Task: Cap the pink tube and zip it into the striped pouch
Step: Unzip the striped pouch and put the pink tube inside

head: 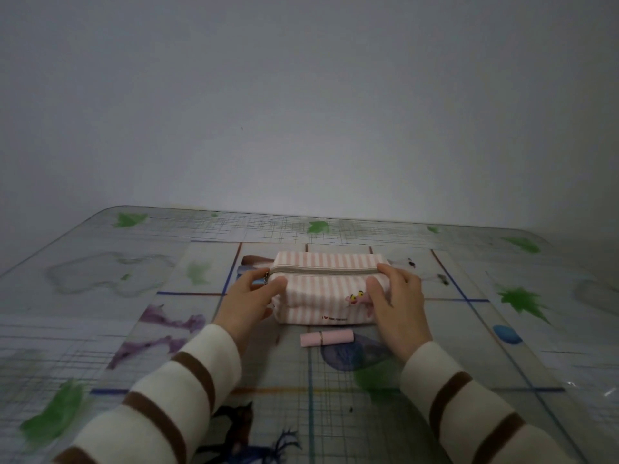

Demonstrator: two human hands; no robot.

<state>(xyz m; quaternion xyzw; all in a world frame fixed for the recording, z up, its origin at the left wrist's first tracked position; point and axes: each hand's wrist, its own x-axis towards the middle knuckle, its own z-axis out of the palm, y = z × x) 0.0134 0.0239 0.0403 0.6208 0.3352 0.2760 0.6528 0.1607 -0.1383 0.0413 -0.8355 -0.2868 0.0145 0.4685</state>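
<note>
A pink-and-white striped pouch (321, 289) stands on the table, its grey zipper running along the top and closed, with the pull at the left end. My left hand (248, 299) holds the pouch's left end, fingers by the zipper pull. My right hand (398, 303) grips the right end, thumb on the front and fingers over the top. The pink tube (326, 338) lies on its side on the table just in front of the pouch, between my wrists, touched by neither hand; it looks capped.
The table (100, 329) has a clear cover over a printed sheet with green leaves, purple shapes and grid lines. A plain grey wall rises right behind its far edge. A blue dot (507, 333) is printed at the right.
</note>
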